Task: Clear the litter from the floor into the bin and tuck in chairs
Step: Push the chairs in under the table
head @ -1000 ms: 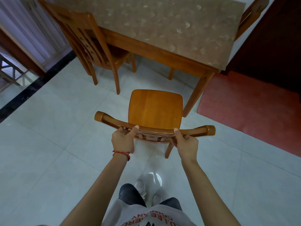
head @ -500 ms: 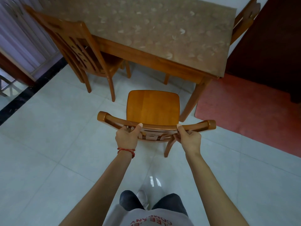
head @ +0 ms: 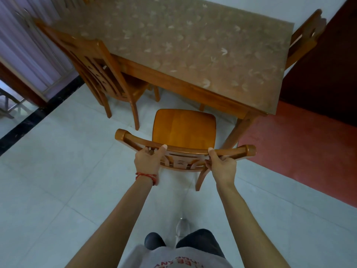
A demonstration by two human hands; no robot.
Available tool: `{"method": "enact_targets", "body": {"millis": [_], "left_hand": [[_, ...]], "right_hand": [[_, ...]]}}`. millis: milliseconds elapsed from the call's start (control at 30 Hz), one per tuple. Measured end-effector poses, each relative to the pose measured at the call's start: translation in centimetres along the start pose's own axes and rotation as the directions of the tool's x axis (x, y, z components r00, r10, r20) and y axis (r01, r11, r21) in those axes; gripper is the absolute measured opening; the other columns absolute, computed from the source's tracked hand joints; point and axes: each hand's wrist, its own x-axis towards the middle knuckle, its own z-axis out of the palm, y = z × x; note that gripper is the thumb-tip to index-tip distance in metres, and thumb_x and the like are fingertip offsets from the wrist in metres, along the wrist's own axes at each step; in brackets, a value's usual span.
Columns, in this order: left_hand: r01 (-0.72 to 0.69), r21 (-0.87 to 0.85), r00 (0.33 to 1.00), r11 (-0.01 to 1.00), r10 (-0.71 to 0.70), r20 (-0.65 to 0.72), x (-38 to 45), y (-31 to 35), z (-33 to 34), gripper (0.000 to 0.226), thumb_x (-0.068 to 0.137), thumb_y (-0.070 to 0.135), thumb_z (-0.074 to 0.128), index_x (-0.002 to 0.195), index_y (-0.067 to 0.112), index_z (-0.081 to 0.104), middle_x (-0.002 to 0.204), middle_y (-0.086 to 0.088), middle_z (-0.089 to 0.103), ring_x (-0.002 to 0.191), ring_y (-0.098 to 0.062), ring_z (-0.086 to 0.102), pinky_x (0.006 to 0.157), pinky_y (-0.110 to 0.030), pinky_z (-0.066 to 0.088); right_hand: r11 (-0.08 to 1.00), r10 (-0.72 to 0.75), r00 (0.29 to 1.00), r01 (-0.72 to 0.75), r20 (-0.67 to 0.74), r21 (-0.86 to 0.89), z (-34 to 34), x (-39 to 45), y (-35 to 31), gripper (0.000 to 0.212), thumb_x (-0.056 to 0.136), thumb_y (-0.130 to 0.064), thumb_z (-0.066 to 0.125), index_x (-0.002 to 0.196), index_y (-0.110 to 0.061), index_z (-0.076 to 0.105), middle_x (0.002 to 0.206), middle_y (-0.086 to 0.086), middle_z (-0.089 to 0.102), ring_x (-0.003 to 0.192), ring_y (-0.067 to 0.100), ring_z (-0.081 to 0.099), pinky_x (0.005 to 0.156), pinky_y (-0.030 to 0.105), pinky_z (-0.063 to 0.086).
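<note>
A wooden chair (head: 184, 128) stands in front of me, its seat facing the table (head: 193, 45). The front edge of the seat is just short of the table's near edge, beside the table's right front leg. My left hand (head: 147, 161) grips the curved top rail of the chair's back, left of its middle. My right hand (head: 222, 165) grips the same rail on the right. No litter or bin is in view.
A second wooden chair (head: 100, 74) is partly under the table on the left. A third chair (head: 305, 37) shows at the table's far right side. A red mat (head: 301, 144) lies on the right, and a black floor strip (head: 38, 117) runs at the left.
The chair, held by both hands, has moved closer to the table, and I have stepped forward with it. More of the tabletop fills the view.
</note>
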Motion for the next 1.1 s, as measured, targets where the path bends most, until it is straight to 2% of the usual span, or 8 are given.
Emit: {"method": "enact_targets", "body": {"millis": [67,200,333,500,767,933,1000,1100], "left_hand": [[0.008,0.007,1.000,1.000,-0.008,0.004,1.2,0.6,0.6,0.030,0.076,0.030,0.070,0.062,0.008,0.055,0.061,0.001,0.059,0.060,-0.011,0.055,0.059,-0.017,0.039],[0.037,-0.022,0.999,0.999,-0.037,0.006,3.8,1.5,1.5,0.026,0.076,0.028,0.071,0.080,0.004,0.065,0.080,-0.008,0.067,0.080,-0.027,0.066,0.081,-0.036,0.053],[0.039,-0.017,0.999,0.999,-0.039,0.017,6.5,2.6,2.0,0.018,0.075,0.027,0.072,0.065,0.015,0.062,0.071,-0.003,0.066,0.081,-0.030,0.067,0.085,-0.045,0.054],[0.013,-0.024,0.999,1.000,-0.012,0.038,10.6,4.3,2.4,0.020,0.073,0.028,0.073,0.059,0.020,0.062,0.068,-0.002,0.066,0.081,-0.033,0.068,0.084,-0.048,0.054],[-0.009,-0.028,0.993,1.000,0.012,0.119,18.4,7.3,3.1,0.019,0.071,0.030,0.075,0.067,0.014,0.065,0.071,-0.005,0.068,0.083,-0.031,0.068,0.086,-0.047,0.053],[-0.046,-0.009,0.980,0.999,0.047,0.196,23.1,9.0,2.9,0.035,0.073,0.031,0.073,0.087,0.000,0.068,0.082,-0.010,0.069,0.086,-0.028,0.067,0.087,-0.044,0.053],[-0.047,0.003,0.973,0.999,0.045,0.227,25.0,9.2,2.7,0.031,0.073,0.030,0.073,0.085,0.002,0.068,0.081,-0.009,0.069,0.086,-0.027,0.067,0.088,-0.044,0.053],[-0.047,0.033,0.960,0.998,0.036,0.278,27.6,9.2,2.5,0.022,0.074,0.027,0.073,0.076,0.005,0.067,0.073,-0.006,0.068,0.082,-0.028,0.067,0.088,-0.045,0.053]], "right_hand": [[1.000,-0.007,1.000,0.007,0.003,-0.010,0.5,1.2,-0.6,0.028,0.086,-0.030,0.061,0.067,-0.009,0.062,0.063,0.001,0.065,0.070,0.024,0.068,0.074,0.034,0.056],[0.999,-0.032,0.999,0.033,0.029,-0.034,1.6,3.1,-1.6,0.031,0.086,-0.029,0.060,0.064,-0.008,0.061,0.063,0.004,0.066,0.068,0.025,0.068,0.071,0.035,0.057],[0.997,-0.050,0.998,0.052,0.031,-0.051,3.2,4.8,-2.7,0.033,0.086,-0.033,0.060,0.062,-0.010,0.060,0.070,0.011,0.068,0.070,0.025,0.068,0.069,0.034,0.056],[0.995,-0.079,0.997,0.078,-0.008,-0.058,5.8,6.6,-4.9,0.036,0.086,-0.035,0.059,0.058,-0.013,0.056,0.068,0.010,0.066,0.065,0.022,0.065,0.058,0.023,0.049],[0.999,-0.030,0.995,0.032,-0.091,0.030,11.3,9.6,-8.6,0.036,0.085,-0.030,0.062,0.054,-0.012,0.057,0.059,0.006,0.063,0.065,0.024,0.067,0.064,0.032,0.054],[0.998,0.025,0.990,-0.016,-0.138,0.068,15.2,11.1,-10.1,0.035,0.084,-0.030,0.063,0.054,-0.013,0.059,0.058,0.005,0.064,0.067,0.027,0.068,0.072,0.039,0.056],[0.998,0.027,0.987,-0.016,-0.159,0.065,16.6,11.3,-10.4,0.034,0.085,-0.031,0.062,0.055,-0.013,0.060,0.059,0.005,0.064,0.068,0.026,0.067,0.070,0.037,0.055],[0.998,0.042,0.981,-0.032,-0.192,0.058,18.6,11.5,-10.7,0.032,0.086,-0.031,0.060,0.061,-0.012,0.060,0.061,0.002,0.062,0.066,0.020,0.063,0.059,0.024,0.047]]}}
